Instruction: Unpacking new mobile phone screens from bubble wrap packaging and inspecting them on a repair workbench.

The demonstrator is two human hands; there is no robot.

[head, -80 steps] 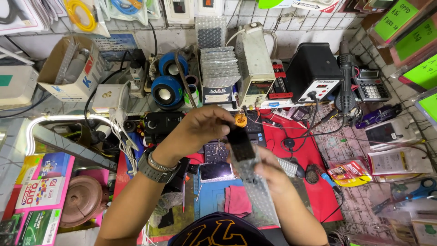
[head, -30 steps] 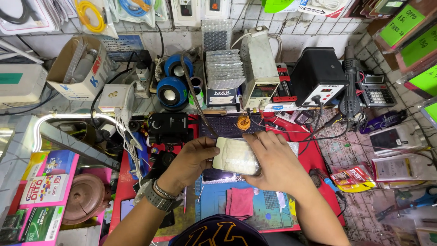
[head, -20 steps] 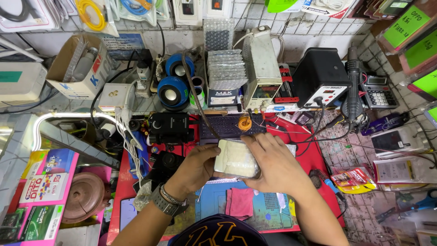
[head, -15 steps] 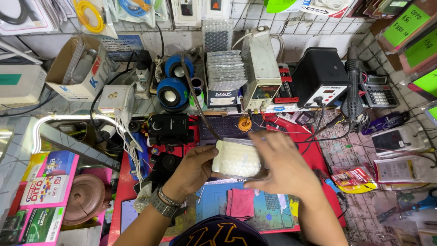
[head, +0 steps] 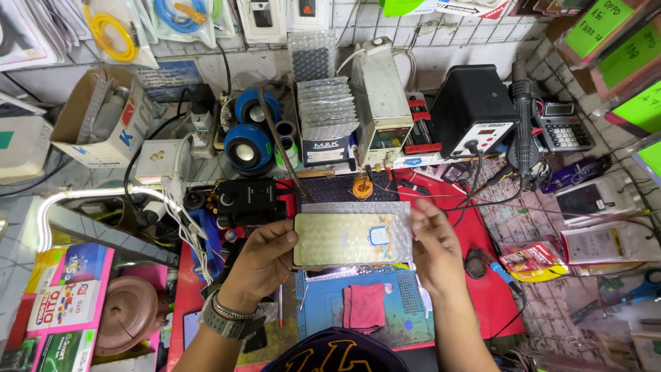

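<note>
The bubble-wrap pouch (head: 351,238) sits at the middle of the frame, held above the counter (head: 496,289), its long axis running left to right between the hands; the left hand (head: 261,258) grips its left end, thumb over the front; the right hand (head: 430,248) clasps its right end, fingers spread, so both are equally near; a small white label with a blue edge sits toward the pouch's right; bright green signs hang at the upper right; a cardboard box (head: 103,117) stands at the upper left; colourful cartons (head: 65,303) lie at the lower left; a red packet (head: 533,260) lies at the right.
</note>
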